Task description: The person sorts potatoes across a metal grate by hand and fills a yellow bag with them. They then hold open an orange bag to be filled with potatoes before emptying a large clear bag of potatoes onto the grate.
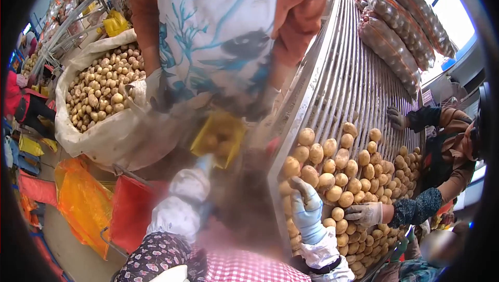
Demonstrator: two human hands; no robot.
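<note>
My left hand [205, 163], in a pale blue and white glove, reaches to the near edge of a yellow container [228, 157]. Several potatoes [221, 144] sit inside it. The area is smeared, so my left fingers and their hold on the edge cannot be made out. Over the roller table's near side is my right hand [307, 212], gloved, its fingers stretched out and slightly bent. It is beside loose potatoes [326, 180], with nothing visible in it.
Opposite stands a person in a patterned apron [215, 37], beside a large white sack [99, 141] of potatoes. A roller table [338, 74] carries filled mesh sacks [390, 48]. At right, a co-worker's gloved hand [365, 213] touches potatoes. Orange bags [86, 204] hang at left.
</note>
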